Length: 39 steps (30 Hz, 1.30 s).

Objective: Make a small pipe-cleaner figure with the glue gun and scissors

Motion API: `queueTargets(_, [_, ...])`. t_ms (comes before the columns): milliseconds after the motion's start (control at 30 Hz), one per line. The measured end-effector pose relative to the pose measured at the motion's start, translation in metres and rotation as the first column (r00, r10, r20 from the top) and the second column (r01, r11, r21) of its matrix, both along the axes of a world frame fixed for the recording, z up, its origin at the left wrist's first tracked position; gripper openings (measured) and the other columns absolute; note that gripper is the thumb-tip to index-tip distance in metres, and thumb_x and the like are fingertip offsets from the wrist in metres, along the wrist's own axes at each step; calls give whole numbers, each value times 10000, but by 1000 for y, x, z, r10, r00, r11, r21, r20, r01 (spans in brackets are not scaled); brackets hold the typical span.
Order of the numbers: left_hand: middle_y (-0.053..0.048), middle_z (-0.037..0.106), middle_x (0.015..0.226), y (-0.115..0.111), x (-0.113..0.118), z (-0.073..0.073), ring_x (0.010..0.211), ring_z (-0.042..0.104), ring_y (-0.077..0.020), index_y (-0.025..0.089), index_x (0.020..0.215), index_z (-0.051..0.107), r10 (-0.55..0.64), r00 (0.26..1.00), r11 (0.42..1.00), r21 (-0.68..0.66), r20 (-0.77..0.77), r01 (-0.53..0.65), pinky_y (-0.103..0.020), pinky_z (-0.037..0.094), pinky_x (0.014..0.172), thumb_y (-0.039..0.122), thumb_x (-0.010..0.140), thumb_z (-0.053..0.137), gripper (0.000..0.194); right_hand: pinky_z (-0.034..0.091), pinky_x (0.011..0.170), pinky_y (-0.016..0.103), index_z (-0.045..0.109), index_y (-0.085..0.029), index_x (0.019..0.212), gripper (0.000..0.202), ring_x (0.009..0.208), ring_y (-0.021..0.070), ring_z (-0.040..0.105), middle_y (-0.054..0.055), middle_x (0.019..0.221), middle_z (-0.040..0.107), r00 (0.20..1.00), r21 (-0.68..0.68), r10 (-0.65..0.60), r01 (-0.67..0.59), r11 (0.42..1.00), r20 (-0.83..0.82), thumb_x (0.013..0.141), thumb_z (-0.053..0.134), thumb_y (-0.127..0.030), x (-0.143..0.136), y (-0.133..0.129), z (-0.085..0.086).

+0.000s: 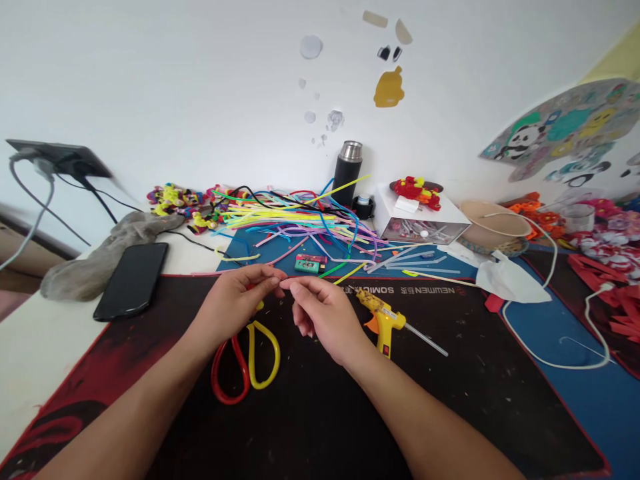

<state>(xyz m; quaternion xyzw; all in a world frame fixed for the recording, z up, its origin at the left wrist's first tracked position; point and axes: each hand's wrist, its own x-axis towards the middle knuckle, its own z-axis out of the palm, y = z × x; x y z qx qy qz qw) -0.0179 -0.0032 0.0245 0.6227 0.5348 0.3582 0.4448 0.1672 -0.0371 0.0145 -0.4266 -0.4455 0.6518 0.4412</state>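
Note:
My left hand (245,293) and my right hand (320,307) meet fingertip to fingertip above the dark desk mat. Both have thumb and forefinger pinched together, and whatever lies between them is too small or hidden to name. Just below the left hand are scissors with one red and one yellow handle loop (265,357); their blades are hidden. A small yellow bit (260,305) shows under the left fingers. To the right of my right hand a yellow hot glue gun (385,323) lies on its side, a clear glue stick (426,339) poking out of it.
A heap of colourful pipe cleaners (290,217) spreads along the back, with lighters (309,263) before it. Behind stand a black thermos (349,173) and a white box (423,217). A phone (131,280) lies left; a white cable (555,365) loops at right.

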Motion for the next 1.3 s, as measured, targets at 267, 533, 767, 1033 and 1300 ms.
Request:
queueTargets(267, [-81,828,854,-2,0,4,601,646,-173,199,899,795,-23,1000,997,-70,12,24,-241,439,491,554,819,793,364,326,441,238,776,-179,1028,354,442,89,501,-56,587,587,1000,2,-19,19,1000,11,949,678,-510,0,0,0])
queueTargets(533, [-27,766,702,-3,3,6,475,495,-115,210,807,687,6,999,997,-71,37,-3,-224,362,456,523,838,785,330,343,448,240,791,-182,1072,359,446,92,500,-53,587,586,999,8,-45,45,999,24,969,659,-500,1,0,0])
queueTargets(767, [1,624,602,1,-2,1,553,502,-145,208,745,681,12,1000,999,-31,17,-11,-259,405,552,537,933,681,379,340,454,242,799,-191,1089,349,453,97,499,-47,585,587,999,4,-43,42,999,34,982,649,-488,1,0,1])
queueTargets(1033, [-10,563,560,5,-6,5,524,469,-153,225,607,565,56,995,998,-9,-81,-56,-277,382,534,602,969,582,523,341,457,244,798,-186,1068,355,452,95,495,-48,582,581,998,14,-53,52,999,31,985,644,-494,1,-1,1])
queueTargets(1300, [11,605,594,8,-7,-1,569,532,-169,221,771,686,118,976,990,102,-181,-101,-284,413,589,578,941,616,402,336,454,244,800,-192,1074,347,448,94,499,-47,585,584,999,-2,-42,42,999,32,988,650,-492,0,0,0])
